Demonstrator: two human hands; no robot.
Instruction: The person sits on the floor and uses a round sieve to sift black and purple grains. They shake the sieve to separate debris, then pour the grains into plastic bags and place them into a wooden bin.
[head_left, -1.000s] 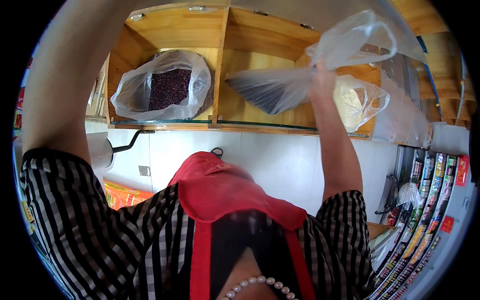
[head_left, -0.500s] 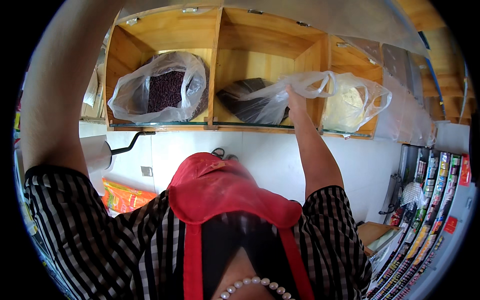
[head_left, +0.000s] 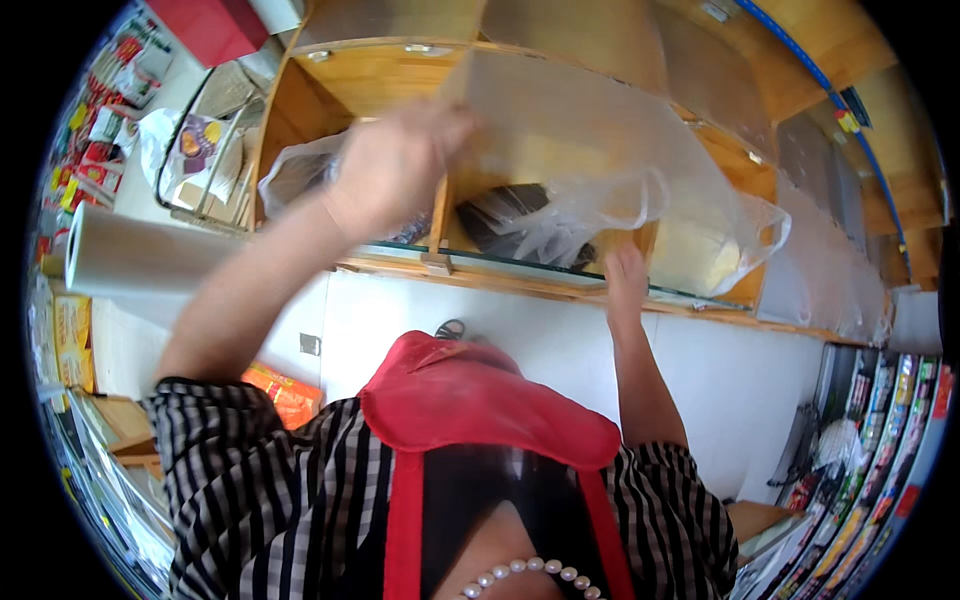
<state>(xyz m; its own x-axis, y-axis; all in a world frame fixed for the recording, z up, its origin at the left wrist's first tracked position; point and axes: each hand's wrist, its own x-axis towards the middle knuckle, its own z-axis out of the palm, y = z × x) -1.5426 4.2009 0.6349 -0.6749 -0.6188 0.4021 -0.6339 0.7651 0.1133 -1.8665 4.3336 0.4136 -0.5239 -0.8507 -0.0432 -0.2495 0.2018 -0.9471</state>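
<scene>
My left hand, smeared by motion, is raised over the left and middle compartments. Its fingers seem closed at the left edge of a clear, cloudy plastic lid, which slants over the middle and right compartments. Below the lid, a clear plastic bag with dark contents lies in the middle compartment, its handle loop hanging forward. My right hand is at the front glass edge, just under that loop. Whether its fingers grip the bag cannot be made out. A bag of pale yellow stuff sits in the right compartment.
The wooden bin has another plastic bag in its left compartment, partly hidden by my arm. A large white roll is at the left, near a wire basket. Shelves of small packets stand at the right.
My left arm has come down from above, and the lid now slants over the bins. My right hand has dropped from the bag to the front edge. The view has shifted left.
</scene>
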